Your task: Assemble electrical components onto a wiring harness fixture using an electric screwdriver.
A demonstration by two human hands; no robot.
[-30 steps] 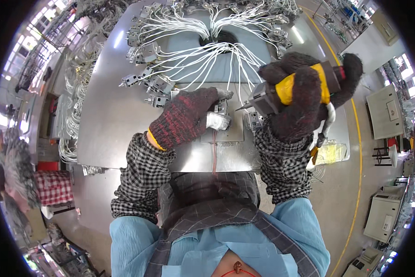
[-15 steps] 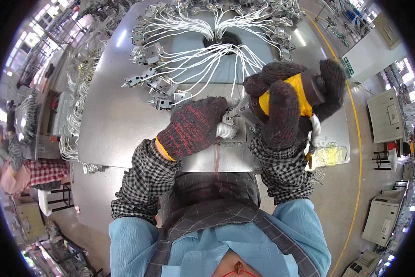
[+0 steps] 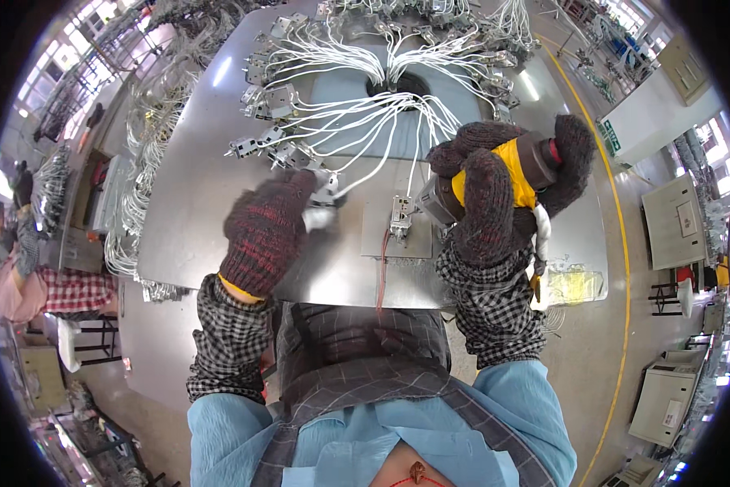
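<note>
On the steel worktop [image 3: 219, 203], the left hand [image 3: 266, 231] has slid toward nine o'clock, fingers curled on a white connector [image 3: 320, 213]; the right hand [image 3: 495, 195] stays clenched around the yellow power screwdriver [image 3: 521, 174].

You are standing in a factory assembly hall: white wire harnesses with grey connectors [image 3: 357, 89] are fanning across the far edge of a grey sheet-metal workbench [image 3: 194, 203], grey cabinets [image 3: 665, 398] are lining a yellow-striped concrete floor [image 3: 616, 268].
</note>
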